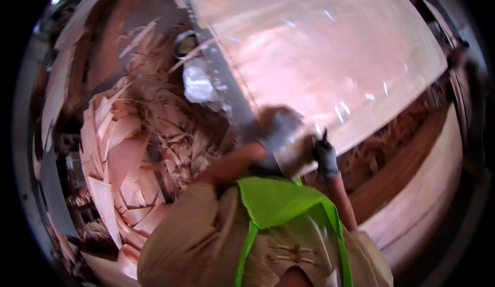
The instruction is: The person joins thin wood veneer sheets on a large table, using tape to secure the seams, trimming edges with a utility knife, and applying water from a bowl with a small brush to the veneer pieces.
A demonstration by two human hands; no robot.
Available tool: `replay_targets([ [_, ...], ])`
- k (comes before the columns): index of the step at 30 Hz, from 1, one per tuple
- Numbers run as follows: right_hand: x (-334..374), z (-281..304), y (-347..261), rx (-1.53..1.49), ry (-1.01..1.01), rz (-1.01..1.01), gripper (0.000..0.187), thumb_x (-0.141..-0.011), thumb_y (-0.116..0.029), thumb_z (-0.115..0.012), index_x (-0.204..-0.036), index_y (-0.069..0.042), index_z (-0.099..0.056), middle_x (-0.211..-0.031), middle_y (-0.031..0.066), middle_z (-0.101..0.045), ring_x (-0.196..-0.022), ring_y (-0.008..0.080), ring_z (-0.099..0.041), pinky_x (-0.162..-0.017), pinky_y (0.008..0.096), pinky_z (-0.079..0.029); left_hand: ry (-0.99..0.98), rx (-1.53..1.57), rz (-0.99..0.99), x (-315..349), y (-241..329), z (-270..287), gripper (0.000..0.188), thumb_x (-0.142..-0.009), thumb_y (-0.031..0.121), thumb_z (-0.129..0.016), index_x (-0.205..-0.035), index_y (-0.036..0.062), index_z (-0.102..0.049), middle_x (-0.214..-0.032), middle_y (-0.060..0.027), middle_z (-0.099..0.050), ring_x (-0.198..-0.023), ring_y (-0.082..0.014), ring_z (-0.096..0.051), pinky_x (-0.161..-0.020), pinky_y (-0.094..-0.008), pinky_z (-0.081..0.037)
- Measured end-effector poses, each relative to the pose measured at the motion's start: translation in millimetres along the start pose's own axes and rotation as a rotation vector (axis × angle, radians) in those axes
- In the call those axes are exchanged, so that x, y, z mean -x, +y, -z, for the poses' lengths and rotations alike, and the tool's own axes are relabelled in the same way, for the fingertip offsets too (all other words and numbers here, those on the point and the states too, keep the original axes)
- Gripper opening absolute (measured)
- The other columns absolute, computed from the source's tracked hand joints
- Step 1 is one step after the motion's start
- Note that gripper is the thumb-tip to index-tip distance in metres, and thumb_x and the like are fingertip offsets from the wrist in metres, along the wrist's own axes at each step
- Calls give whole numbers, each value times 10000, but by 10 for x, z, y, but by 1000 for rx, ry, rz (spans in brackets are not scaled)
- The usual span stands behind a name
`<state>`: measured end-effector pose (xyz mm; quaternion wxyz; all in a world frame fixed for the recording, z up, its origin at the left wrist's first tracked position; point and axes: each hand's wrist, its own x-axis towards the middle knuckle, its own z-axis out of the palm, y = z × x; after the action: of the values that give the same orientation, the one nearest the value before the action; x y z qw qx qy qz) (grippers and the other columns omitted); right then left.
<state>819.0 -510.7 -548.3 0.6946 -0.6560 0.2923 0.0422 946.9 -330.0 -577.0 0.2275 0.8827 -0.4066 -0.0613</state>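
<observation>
We grip the near edge of a wide veneer sheet point(319, 55): gloved left hand point(276, 127) blurred, fingers seemingly curled on it; right hand point(326, 159) pinching at five o'clock. Scrap pile point(139, 153) at nine. Lifting evenly should avoid tearing.

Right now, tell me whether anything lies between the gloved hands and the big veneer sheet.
Nothing visible does. The left hand and right hand, both in grey gloves, are already at the near edge of the veneer sheet. Motion blur hides how the fingers grip it.
</observation>
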Motion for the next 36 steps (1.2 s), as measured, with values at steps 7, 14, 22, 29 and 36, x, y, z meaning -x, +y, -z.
replay_targets([
  [7,-468,-90,-250,-4,-11,29,237,-851,-179,-664,-992,-24,-553,-688,-13,-521,-561,75,-479,-503,229,-407,243,-156,-126,321,-209,612,309,-791,125,-508,-1081,78,-605,-1231,-80,-536,-1175,-259,-459,-986,-414,-345],
  [14,-1072,-269,-340,471,116,123,149,-850,-108,-615,-928,-6,-541,-655,38,-555,-509,106,-509,-432,259,-389,167,-137,-112,297,-183,521,357,-799,134,-496,-1144,84,-574,-1285,-77,-503,-1210,-262,-437,-1000,-416,-336],
  [22,-824,-382,-903,800,-21,26,356,-767,-239,-696,-1021,1,-627,-657,141,-628,-559,223,-611,-530,352,-472,217,-214,-129,380,-281,530,332,-838,163,-472,-1147,103,-577,-1302,-68,-503,-1195,-237,-464,-989,-410,-364],
  [29,-556,137,-417,745,111,185,328,-768,-292,-684,-845,6,-573,-652,138,-612,-584,239,-602,-526,349,-468,264,-132,-66,371,-486,756,394,-817,157,-557,-1211,148,-561,-1308,-64,-491,-1218,-259,-437,-1027,-432,-312],
  [36,-66,-139,-468,301,140,20,155,-864,-195,-597,-794,-67,-543,-512,26,-512,-347,94,-417,-327,244,-305,495,-482,458,695,-2608,1743,462,-831,295,-531,-1235,72,-503,-1238,-171,-518,-1141,-360,-478,-946,-464,-354],
])
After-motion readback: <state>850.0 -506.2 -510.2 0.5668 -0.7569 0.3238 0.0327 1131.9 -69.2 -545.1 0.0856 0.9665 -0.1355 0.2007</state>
